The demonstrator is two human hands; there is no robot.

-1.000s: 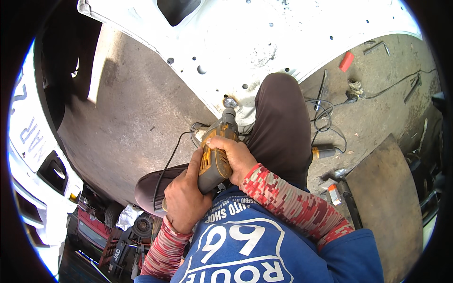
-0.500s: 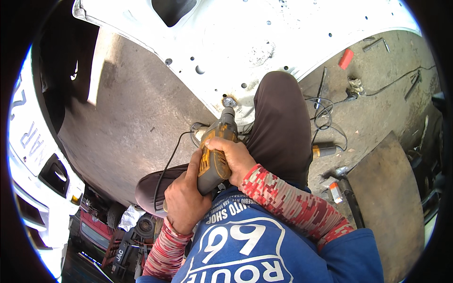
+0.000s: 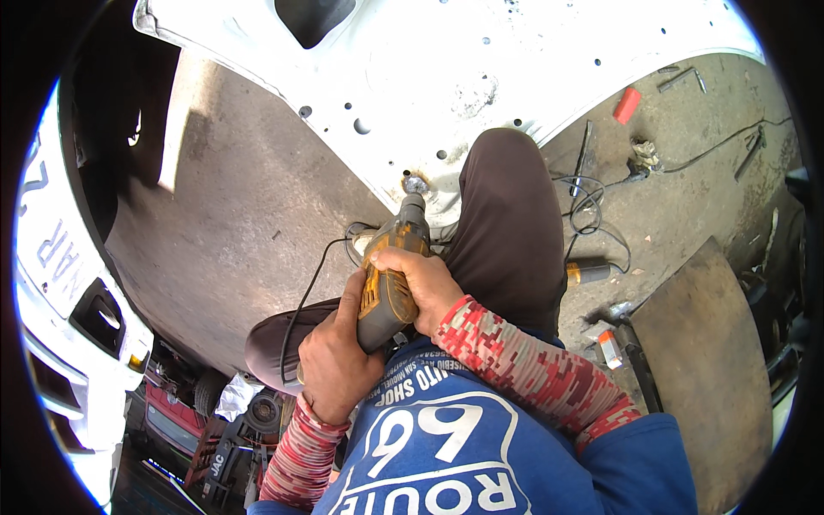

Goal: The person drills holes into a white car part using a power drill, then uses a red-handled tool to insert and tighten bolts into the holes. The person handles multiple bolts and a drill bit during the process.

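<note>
A yellow and dark grey power drill [image 3: 390, 287] points away from me, its chuck [image 3: 413, 206] at a scraped, rust-stained bare-metal spot [image 3: 416, 184] near the lower corner of a white metal car panel [image 3: 412, 77]. Whether a bit enters the metal is hidden. My left hand [image 3: 339, 356] is wrapped around the rear of the drill, thumb along its side; most of those fingers are out of sight beneath it. Higher on the body, my right hand [image 3: 421, 283] grips across the top with its thumb. Several round holes dot the panel.
To the right on the concrete floor lie a red block [image 3: 627, 106], a coiled black cord [image 3: 588, 210], a yellow and black tool [image 3: 588, 272] and a brown sheet [image 3: 708, 378]. A white vehicle front [image 3: 64, 275] stands on the left. The drill's cord [image 3: 311, 300] crosses my left leg.
</note>
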